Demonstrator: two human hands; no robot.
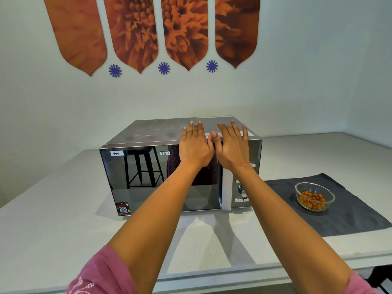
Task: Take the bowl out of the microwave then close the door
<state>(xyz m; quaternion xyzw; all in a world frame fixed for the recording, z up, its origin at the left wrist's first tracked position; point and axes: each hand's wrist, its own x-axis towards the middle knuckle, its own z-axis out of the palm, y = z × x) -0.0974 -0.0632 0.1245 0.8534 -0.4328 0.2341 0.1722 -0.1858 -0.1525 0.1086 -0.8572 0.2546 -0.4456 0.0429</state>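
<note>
A pale counter [53,219] fills the corner of the room, under a white wall hung with four orange flower panels [152,32] and three small blue stars [164,68] below them. On the counter stands a microwave [148,134], its mirrored door [161,179] shut flush against the silver handle strip [226,187]; a "Veg" label sits at the door's top left and a QR sticker at its bottom left. To the right of the microwave a dark grey mat [350,211] lies flat on the counter, and on it rests the glass bowl [315,196], upright, holding small orange-brown pieces, well apart from the microwave. The person reaches both bare arms forward, pink sleeves [101,274] at the elbows. The left hand [196,143] and right hand [232,145] lie palm-down side by side on the microwave's top front edge, thumbs touching, fingers spread flat and gripping nothing.
</note>
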